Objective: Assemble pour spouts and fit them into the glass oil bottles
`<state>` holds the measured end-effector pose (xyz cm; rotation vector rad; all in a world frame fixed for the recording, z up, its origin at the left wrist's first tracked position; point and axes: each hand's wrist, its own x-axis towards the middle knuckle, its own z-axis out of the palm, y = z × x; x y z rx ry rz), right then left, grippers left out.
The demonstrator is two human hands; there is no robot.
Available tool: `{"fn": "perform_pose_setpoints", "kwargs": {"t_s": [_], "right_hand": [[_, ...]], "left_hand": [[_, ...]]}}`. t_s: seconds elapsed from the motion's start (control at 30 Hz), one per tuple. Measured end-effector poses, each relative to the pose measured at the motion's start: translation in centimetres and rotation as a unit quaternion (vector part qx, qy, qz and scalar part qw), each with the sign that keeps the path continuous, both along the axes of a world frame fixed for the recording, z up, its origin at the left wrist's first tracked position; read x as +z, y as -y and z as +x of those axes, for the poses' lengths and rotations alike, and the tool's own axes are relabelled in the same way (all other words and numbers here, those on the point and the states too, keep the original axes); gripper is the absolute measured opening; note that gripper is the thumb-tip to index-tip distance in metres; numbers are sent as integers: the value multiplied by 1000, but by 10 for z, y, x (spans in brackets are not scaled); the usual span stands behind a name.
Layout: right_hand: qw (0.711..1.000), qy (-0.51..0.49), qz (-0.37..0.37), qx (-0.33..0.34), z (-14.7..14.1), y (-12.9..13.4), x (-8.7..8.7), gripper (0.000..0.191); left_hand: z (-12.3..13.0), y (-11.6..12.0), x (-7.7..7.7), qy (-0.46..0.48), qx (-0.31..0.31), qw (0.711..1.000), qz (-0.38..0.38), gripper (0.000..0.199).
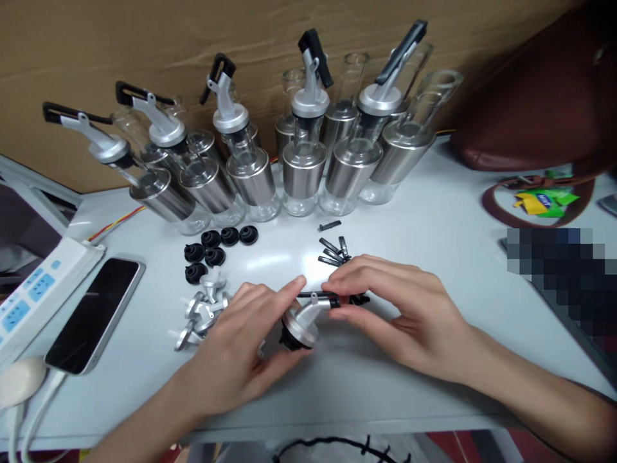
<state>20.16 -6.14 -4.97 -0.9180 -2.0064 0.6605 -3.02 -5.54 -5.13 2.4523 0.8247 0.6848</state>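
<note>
My left hand (253,341) grips a silver bottle pourer (304,325) by its round base, which has a black ribbed stopper beneath. The pourer's spout points right. My right hand (400,305) pinches the black lever at the spout's tip between thumb and fingers. Several black lever pieces (332,251) lie just behind my right hand, some partly hidden by it. Beside my left hand is a pile of silver pourer heads (200,315). Several black ribbed stoppers (214,256) lie behind that pile.
Glass bottles with steel sleeves (303,167) line the back; several carry pourers. At left are a phone (94,315) and a power strip (33,296). A brown leather bag (530,103), a green and yellow packet (547,201) and a dark, partly blurred object (569,289) are at right.
</note>
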Motion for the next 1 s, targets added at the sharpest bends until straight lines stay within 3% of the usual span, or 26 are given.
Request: {"fn": "perform_pose_setpoints", "kwargs": {"t_s": [0.27,0.47,0.67,1.0], "right_hand": [[1000,-1,14,-4,-2,-2,0,7],[1000,-9,12,-4,0,0,-2,8],[1000,-8,-22,-12,0,-3,-2,22],[999,26,31,-18,-1,2,1,8]], "left_hand": [[-1,3,0,24,44,997,-57,52],[-2,0,3,19,28,999,-34,42],[-2,-1,4,39,19,998,-48,30],[2,3,1,9,28,998,-50,50]]}}
